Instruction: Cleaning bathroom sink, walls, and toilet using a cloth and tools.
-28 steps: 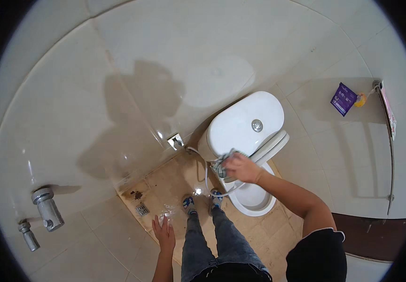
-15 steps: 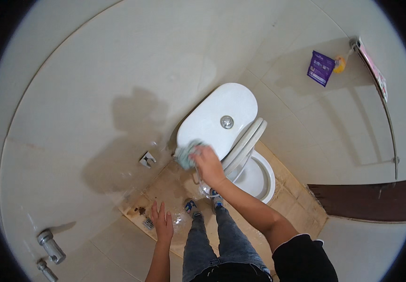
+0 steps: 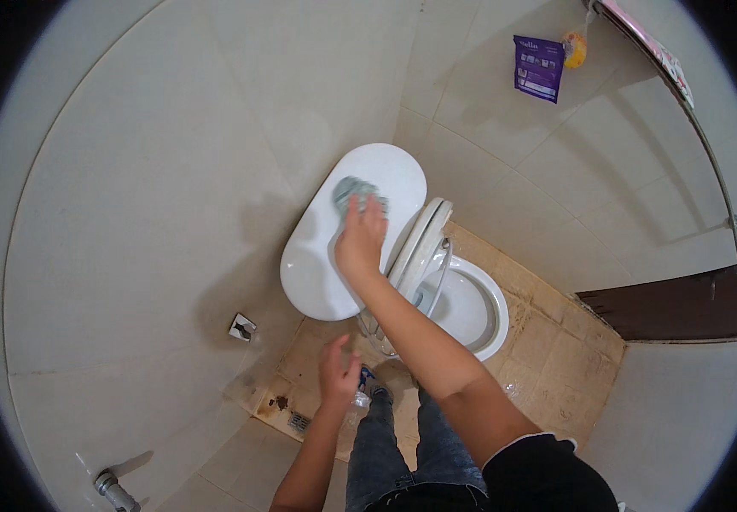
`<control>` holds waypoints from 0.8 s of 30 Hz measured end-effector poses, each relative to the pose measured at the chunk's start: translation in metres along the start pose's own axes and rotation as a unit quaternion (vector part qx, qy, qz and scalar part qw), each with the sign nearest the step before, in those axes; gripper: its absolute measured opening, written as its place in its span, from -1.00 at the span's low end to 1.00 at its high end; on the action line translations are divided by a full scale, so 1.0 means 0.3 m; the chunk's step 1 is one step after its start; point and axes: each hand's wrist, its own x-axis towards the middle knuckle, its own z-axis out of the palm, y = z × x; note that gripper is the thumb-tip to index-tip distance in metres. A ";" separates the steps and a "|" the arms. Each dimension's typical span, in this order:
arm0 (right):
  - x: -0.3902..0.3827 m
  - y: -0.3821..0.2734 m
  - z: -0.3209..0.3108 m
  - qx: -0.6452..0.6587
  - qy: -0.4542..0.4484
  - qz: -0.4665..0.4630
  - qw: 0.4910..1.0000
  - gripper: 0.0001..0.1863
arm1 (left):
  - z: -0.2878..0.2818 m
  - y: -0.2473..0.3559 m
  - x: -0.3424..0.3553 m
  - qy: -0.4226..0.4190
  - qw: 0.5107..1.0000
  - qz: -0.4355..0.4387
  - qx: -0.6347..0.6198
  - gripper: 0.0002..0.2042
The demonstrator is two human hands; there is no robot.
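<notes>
Over there the right hand (image 3: 362, 239) has its fingers closed over a cloth (image 3: 353, 187) on top of the tank (image 3: 319, 266). The left hand (image 3: 338, 372), fingers loosely parted, hangs off the tank's near end.

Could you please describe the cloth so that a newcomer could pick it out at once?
Find the white toilet tank near the picture's middle. On its top, partly covered by the right hand, is the bunched cloth. Its grey-green colour and crumpled look set it apart from the smooth white tank.
</notes>
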 end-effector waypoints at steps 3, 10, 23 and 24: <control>0.026 0.050 -0.048 0.053 -0.265 -0.231 0.935 -0.54 | 0.177 0.068 0.076 0.007 0.922 -0.203 -0.331 -0.52; 0.073 0.134 -0.116 -0.061 -0.120 -0.162 0.978 -0.57 | 0.260 0.179 0.170 0.070 0.674 -0.488 -0.550 -0.35; 0.323 0.432 -0.246 0.105 -0.096 -0.193 0.971 -0.60 | 0.777 0.215 -0.064 0.231 0.599 -0.406 -0.650 -0.65; 0.293 0.458 -0.250 0.082 -0.133 -0.204 0.967 -0.60 | 0.839 0.225 -0.095 0.235 0.572 -0.423 -0.662 -0.66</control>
